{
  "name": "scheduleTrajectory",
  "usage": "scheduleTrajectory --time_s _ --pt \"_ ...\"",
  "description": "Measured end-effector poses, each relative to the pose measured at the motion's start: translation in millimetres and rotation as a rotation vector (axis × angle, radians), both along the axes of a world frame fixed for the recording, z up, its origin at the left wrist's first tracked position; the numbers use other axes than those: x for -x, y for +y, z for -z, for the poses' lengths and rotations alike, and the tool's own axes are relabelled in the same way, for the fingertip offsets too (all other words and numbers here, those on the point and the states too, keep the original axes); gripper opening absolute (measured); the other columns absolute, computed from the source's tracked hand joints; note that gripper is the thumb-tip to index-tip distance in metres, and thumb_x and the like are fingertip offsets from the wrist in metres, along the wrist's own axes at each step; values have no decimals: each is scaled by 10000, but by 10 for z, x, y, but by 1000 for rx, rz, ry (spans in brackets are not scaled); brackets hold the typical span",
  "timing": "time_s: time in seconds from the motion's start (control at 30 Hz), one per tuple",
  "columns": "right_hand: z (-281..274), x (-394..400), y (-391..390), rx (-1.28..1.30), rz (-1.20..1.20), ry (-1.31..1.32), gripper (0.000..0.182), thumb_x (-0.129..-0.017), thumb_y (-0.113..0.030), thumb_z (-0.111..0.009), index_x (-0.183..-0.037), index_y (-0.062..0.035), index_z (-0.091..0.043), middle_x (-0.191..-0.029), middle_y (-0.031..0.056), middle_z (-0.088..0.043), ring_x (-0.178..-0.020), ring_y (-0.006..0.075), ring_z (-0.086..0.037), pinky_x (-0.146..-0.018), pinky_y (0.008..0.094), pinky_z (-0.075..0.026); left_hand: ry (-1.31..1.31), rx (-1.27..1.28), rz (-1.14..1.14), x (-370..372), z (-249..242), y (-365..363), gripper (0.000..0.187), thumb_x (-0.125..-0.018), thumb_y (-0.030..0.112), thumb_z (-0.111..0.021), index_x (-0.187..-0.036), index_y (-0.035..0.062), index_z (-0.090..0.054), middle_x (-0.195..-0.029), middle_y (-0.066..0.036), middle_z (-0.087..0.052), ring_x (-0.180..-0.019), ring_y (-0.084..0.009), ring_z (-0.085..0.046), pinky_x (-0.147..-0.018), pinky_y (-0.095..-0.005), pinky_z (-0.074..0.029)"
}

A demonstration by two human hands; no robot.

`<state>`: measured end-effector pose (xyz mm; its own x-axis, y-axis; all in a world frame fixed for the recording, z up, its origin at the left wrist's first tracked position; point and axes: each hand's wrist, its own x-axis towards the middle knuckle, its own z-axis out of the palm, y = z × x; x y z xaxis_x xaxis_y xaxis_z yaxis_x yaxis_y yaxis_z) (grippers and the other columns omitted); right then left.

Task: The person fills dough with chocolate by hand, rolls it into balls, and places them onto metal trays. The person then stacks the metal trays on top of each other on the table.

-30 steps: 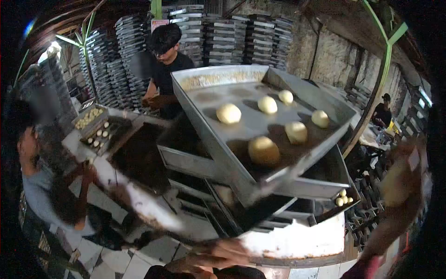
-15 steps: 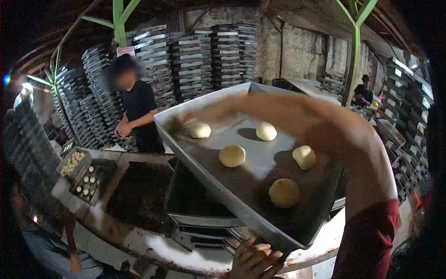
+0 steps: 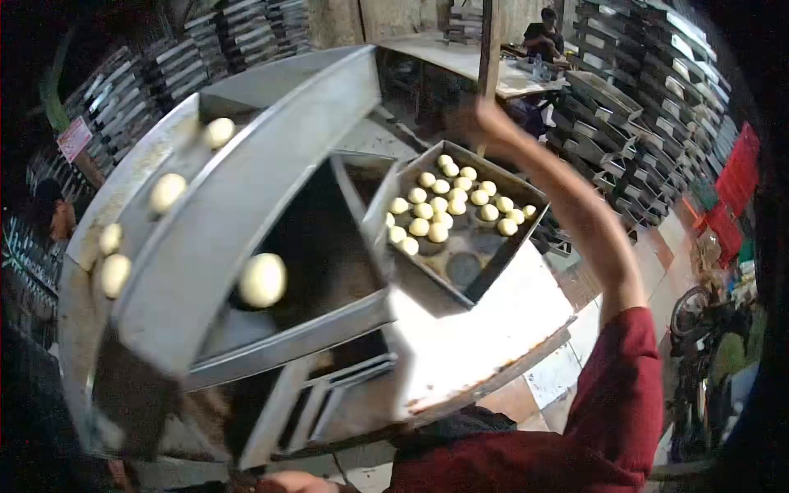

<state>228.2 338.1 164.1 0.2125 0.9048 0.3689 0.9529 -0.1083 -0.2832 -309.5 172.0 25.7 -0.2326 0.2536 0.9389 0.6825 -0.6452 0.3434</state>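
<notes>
A metal tray [image 3: 255, 181] is tilted on the left, with several pale dough balls [image 3: 168, 193] showing past its raised near wall. Below it, a single dough ball [image 3: 263, 280] appears over a dark tray [image 3: 329, 316]. My left hand [image 3: 294, 482] shows only partly at the bottom edge, by the tray stack; its fingers and any hold are hidden. My right hand [image 3: 481, 127] is stretched out beyond a deep tray [image 3: 436, 297] of several dough balls [image 3: 440, 205]. Motion smears its fingers.
A white work surface [image 3: 477, 337] lies right of the trays. Tall stacks of metal trays [image 3: 633, 107] stand at the back and right. A person [image 3: 544, 37] sits by a far table [image 3: 444, 53], near a wooden post [image 3: 490, 57]. A bicycle wheel [image 3: 690, 311] shows at right.
My view has swung right. The tray has gone from nearly flat to tilted. My right arm has moved from over the tray to reaching right, and the deep tray of dough balls has come into view.
</notes>
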Motion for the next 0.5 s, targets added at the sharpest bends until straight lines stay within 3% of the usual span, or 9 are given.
scheduleTrajectory --time_s 0.03,0.1,0.17,0.23,0.27,0.3,0.4,0.43,0.5 --pt "768 -535 100 253 -11 -26 266 -870 -214 -452 -1002 -16 -573 -780 172 -588 -680 218 -546 -621 368 -459 -13 -7 -110 -64 115 -121 384 -909 346 -405 -962 -4 -556 -1030 -147 -517 -817 -262 -529 -722 -370 -450" --pt "1529 -578 -29 743 -98 -410 245 -775 -187 -522 -929 -6 -585 -1003 203 -595 -884 341 -583 -756 426 -468 -8 45 -316 -236 382 -453 412 -927 357 -379 -972 -16 -546 -1052 -160 -509 -816 -263 -525 -712 -363 -454" --pt "2302 -982 -23 587 89 -109 261 -784 -165 -500 -986 -14 -567 -1013 192 -590 -964 346 -550 -811 445 -433 304 270 -664 -598 429 -817 414 -929 359 -384 -964 -21 -545 -967 -146 -531 -769 -256 -533 -691 -370 -461" --pt "2830 -1128 -92 405 235 -170 265 -797 -183 -478 -984 -10 -550 -977 189 -587 -967 344 -541 -799 462 -432 554 433 -901 -811 455 -1011 403 -922 356 -403 -949 -20 -548 -870 -125 -557 -721 -247 -542 -675 -381 -466" --pt "2966 -1116 -92 212 394 -228 271 -811 -202 -456 -982 -6 -533 -941 185 -585 -970 343 -532 -787 479 -430 353 468 -654 -859 543 -1055 358 -918 318 -404 -965 -13 -533 -867 -110 -548 -721 -229 -533 -693 -370 -462" --pt "2918 -978 -65 256 424 -185 253 -796 -192 -486 -979 -21 -525 -940 182 -579 -990 360 -507 -789 491 -410 151 485 -407 -876 659 -1071 315 -914 280 -405 -981 -7 -518 -864 -96 -539 -721 -210 -524 -711 -359 -458" --pt "2510 -166 -375 59 216 -57 259 -729 -179 -577 -941 -39 -526 -918 169 -599 -942 341 -535 -779 472 -394 -464 439 373 -861 918 -1115 209 -901 166 -408 -1028 12 -472 -853 -52 -512 -719 -154 -496 -765 -327 -445" --pt "2138 268 -692 43 -16 199 233 -682 -131 -620 -878 -42 -529 -865 157 -593 -905 338 -538 -760 481 -396 -764 428 651 -1228 754 -1033 385 -856 216 -508 -1114 -67 -459 -960 -137 -543 -888 -232 -571 -770 -360 -507" --pt "2074 1291 -1370 -254 -173 195 184 -619 -50 -618 -774 -48 -518 -783 129 -539 -777 308 -498 -712 422 -385 -927 938 876 -1392 752 -884 550 -897 387 -446 -1274 1 -341 -1164 -183 -510 -1099 -286 -500 -932 -405 -440"
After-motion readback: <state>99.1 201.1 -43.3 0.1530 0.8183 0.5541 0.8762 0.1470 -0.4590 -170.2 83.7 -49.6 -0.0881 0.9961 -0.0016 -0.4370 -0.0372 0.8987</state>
